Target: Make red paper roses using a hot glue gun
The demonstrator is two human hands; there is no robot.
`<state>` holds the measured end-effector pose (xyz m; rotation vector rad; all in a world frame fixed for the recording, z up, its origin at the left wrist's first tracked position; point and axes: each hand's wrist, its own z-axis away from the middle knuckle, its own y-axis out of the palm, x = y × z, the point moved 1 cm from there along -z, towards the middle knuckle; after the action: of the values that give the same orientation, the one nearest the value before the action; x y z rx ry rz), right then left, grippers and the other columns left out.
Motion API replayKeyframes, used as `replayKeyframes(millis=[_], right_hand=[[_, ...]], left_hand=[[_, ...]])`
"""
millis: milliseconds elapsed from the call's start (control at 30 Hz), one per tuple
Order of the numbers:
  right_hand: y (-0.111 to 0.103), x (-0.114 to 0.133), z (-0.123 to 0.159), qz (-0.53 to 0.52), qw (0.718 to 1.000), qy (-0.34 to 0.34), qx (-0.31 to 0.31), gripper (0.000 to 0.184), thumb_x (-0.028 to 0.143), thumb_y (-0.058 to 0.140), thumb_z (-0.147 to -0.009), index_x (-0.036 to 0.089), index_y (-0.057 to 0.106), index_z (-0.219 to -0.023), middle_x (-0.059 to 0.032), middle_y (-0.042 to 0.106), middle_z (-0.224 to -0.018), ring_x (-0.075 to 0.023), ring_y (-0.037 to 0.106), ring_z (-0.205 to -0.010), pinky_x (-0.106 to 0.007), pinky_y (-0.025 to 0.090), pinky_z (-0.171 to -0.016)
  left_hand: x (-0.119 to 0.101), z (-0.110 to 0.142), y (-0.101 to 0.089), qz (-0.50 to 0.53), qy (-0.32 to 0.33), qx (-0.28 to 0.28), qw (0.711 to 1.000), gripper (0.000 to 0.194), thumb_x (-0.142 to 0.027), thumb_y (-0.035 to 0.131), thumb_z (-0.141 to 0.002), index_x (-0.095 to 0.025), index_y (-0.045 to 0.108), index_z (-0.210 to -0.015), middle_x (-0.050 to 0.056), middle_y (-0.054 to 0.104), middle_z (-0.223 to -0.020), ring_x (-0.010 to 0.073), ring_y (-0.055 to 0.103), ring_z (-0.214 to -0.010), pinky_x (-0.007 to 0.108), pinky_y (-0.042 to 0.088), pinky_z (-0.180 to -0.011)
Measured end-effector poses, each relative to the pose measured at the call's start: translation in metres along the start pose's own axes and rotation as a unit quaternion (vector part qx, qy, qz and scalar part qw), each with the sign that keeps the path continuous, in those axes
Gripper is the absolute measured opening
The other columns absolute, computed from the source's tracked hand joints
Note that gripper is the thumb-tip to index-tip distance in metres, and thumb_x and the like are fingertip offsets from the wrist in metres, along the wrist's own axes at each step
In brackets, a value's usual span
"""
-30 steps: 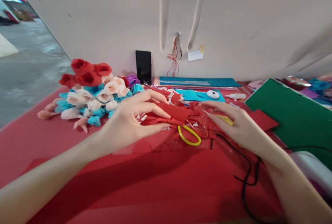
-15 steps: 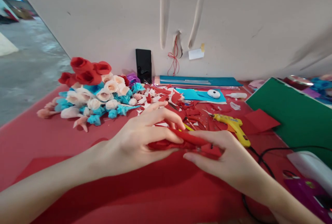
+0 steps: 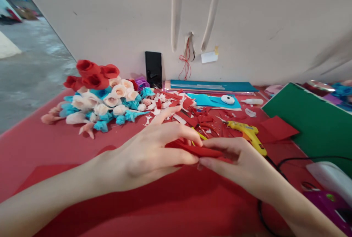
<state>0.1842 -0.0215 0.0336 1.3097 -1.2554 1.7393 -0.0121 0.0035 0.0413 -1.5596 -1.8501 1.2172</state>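
Between my two hands, above the red table, is a folded piece of red crepe paper [image 3: 205, 151]. My left hand [image 3: 154, 149] pinches its left part, the index finger stretched forward and away from it. The thumb and fingers of my right hand [image 3: 233, 158] close on the right part, their tips almost meeting those of the left. The inner folds of the paper are hidden by my fingers. Just beyond my fingertips lies a yellow-handled tool [image 3: 202, 134], partly covered. A yellow glue gun [image 3: 249, 134] rests on the table to the right of my right hand.
Crepe paper flowers [image 3: 110, 99] in red, white and blue are heaped at the left. Red and white scraps [image 3: 176, 101] cover the middle. Behind them a black phone [image 3: 153, 69] leans on the wall. A green board [image 3: 310, 119] and a black cable [image 3: 310, 157] are at the right.
My fingers have drawn closer together on the red paper, hiding more of its folds. My left index finger stretches out a little more; the view has shifted slightly.
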Motion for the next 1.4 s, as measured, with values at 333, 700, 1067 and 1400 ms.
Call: replayKeyframes(millis=[333,700,1067,1400], right_hand=[[-0.006,-0.003,0.001,-0.164,0.986,-0.022,-0.033,0.011,0.024,0.057,-0.082,0.022,0.067,-0.086,0.0002,0.066,-0.079,-0.0120,0.061,-0.075,-0.021,0.048,-0.069],[0.007,0.000,0.000,-0.351,0.933,-0.011,0.073,0.016,0.023,0.054,-0.083,0.018,0.069,-0.080,-0.0020,0.065,-0.070,-0.0099,0.057,-0.067,-0.020,0.045,-0.064],[0.016,-0.006,-0.003,-0.379,0.920,0.029,0.096,0.014,0.024,0.058,-0.081,0.014,0.067,-0.077,-0.0027,0.064,-0.071,-0.0084,0.058,-0.064,-0.018,0.047,-0.061],[0.016,-0.010,0.000,-0.327,0.945,0.014,0.021,0.018,0.028,0.054,-0.083,0.018,0.069,-0.084,-0.0035,0.066,-0.076,-0.0130,0.060,-0.070,-0.024,0.047,-0.066]], left_hand=[[0.007,-0.007,0.004,0.063,-0.154,-0.222,0.961,0.082,-0.032,0.071,-0.065,-0.029,0.025,-0.133,0.005,0.034,-0.134,0.0285,0.035,-0.123,0.041,0.031,-0.105],[0.001,-0.013,0.022,0.503,-0.240,-0.058,0.828,0.005,-0.022,0.061,-0.075,-0.019,0.064,-0.072,-0.001,0.067,-0.067,0.0135,0.063,-0.061,0.022,0.051,-0.058],[-0.005,-0.014,0.028,0.580,-0.300,-0.058,0.755,0.011,-0.021,0.063,-0.070,-0.015,0.060,-0.060,0.001,0.060,-0.055,0.0146,0.059,-0.055,0.025,0.051,-0.054],[-0.002,-0.008,0.038,0.616,-0.312,-0.116,0.714,0.011,-0.021,0.066,-0.069,-0.016,0.058,-0.065,-0.002,0.056,-0.058,0.0108,0.054,-0.056,0.024,0.050,-0.056]])
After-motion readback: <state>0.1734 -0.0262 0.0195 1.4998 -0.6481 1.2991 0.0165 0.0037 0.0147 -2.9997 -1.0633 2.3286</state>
